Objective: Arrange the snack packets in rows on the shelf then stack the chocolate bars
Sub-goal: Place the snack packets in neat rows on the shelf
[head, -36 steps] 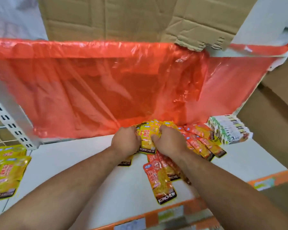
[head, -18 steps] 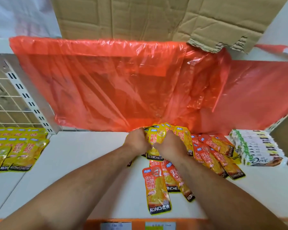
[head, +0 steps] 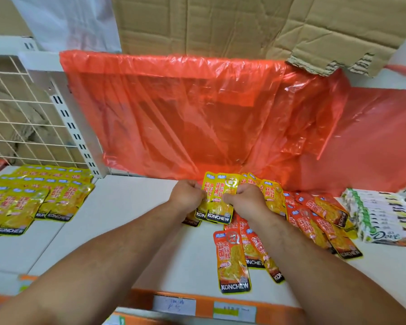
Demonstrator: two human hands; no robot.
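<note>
Both hands grip a fanned bunch of yellow KONCHEW snack packets (head: 217, 199) above the white shelf (head: 131, 233). My left hand (head: 186, 195) pinches the bunch's left edge, and my right hand (head: 245, 199) holds its right side. Below and to the right lie loose orange-red snack packets (head: 232, 256), overlapping in a heap. Neat rows of yellow packets (head: 35, 198) fill the shelf at the left. A stack of white Dove chocolate bars (head: 382, 218) lies at the far right.
A red plastic sheet (head: 197, 118) hangs behind the shelf, with torn cardboard (head: 232, 26) above it. A white slotted upright (head: 73, 130) and wire grid (head: 14, 109) stand at the left. An orange price rail (head: 197, 306) with labels runs along the front edge.
The view has swung left, bringing the rows of yellow packets into sight. Both hands have lifted the yellow bunch slightly and fanned it wider; the loose orange-red packets lie unmoved.
</note>
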